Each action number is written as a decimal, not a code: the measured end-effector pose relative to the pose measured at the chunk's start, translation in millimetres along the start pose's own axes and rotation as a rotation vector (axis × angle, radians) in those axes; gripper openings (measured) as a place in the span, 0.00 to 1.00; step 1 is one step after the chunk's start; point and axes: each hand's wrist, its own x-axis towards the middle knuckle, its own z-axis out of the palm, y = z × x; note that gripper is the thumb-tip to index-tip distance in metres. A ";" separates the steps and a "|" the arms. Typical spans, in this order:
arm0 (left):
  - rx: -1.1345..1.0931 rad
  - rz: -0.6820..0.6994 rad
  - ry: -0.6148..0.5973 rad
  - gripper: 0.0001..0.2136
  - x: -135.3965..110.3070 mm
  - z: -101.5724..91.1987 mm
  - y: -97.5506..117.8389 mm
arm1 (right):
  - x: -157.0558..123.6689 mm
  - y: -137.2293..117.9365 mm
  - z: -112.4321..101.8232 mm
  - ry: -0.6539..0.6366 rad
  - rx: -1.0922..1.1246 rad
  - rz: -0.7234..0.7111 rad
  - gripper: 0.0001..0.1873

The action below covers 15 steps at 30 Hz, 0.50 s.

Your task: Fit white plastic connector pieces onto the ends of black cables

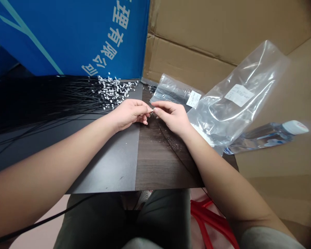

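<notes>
Two pinches noted: a tiny pale piece (151, 110) is held at the fingertips between the left hand (129, 114) and right hand (172, 117) — long axis unreadable; black wires (54, 100) are fanned beyond the left.

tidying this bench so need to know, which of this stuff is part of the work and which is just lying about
Part of the work:
left hand and right hand, pinching a small pale part
thin black cables
small white pieces

Lying about:
labelled clear plastic bag
water bottle
cardboard
blue printed banner
</notes>
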 end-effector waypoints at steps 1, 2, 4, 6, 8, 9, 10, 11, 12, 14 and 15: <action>-0.002 -0.003 0.001 0.05 -0.3 -0.1 0.3 | -0.4 0.2 -0.5 -0.023 -0.053 -0.033 0.09; -0.005 -0.005 0.003 0.05 -0.7 -0.1 0.6 | -0.9 0.4 -0.5 -0.039 -0.096 -0.058 0.09; -0.010 -0.007 0.006 0.04 -1.4 0.3 0.9 | -1.7 0.6 0.4 -0.045 -0.136 -0.076 0.09; -0.018 -0.007 0.002 0.04 -2.0 0.9 0.6 | -2.1 0.8 1.8 -0.027 -0.131 -0.062 0.09; -0.032 -0.002 -0.005 0.04 -2.4 1.5 0.0 | -2.2 0.8 3.4 -0.004 -0.115 -0.042 0.08; -0.041 0.002 -0.006 0.05 -2.5 1.9 -0.4 | -2.2 0.7 4.2 0.010 -0.105 -0.034 0.08; -0.053 0.006 -0.005 0.05 -2.7 2.3 -0.9 | -2.1 0.5 4.9 0.023 -0.094 -0.027 0.08; -0.066 0.011 -0.002 0.06 -2.9 2.7 -1.3 | -2.1 0.3 5.6 0.037 -0.080 -0.020 0.08; -0.076 0.015 0.001 0.07 -3.2 3.1 -1.8 | -2.0 0.1 6.3 0.051 -0.065 -0.011 0.08; -0.078 0.019 -0.002 0.09 -3.8 3.9 -2.7 | -1.7 0.0 7.4 0.079 -0.035 0.007 0.08; -0.070 0.018 -0.010 0.10 -4.1 4.3 -3.2 | -1.6 0.1 7.8 0.093 -0.021 0.013 0.08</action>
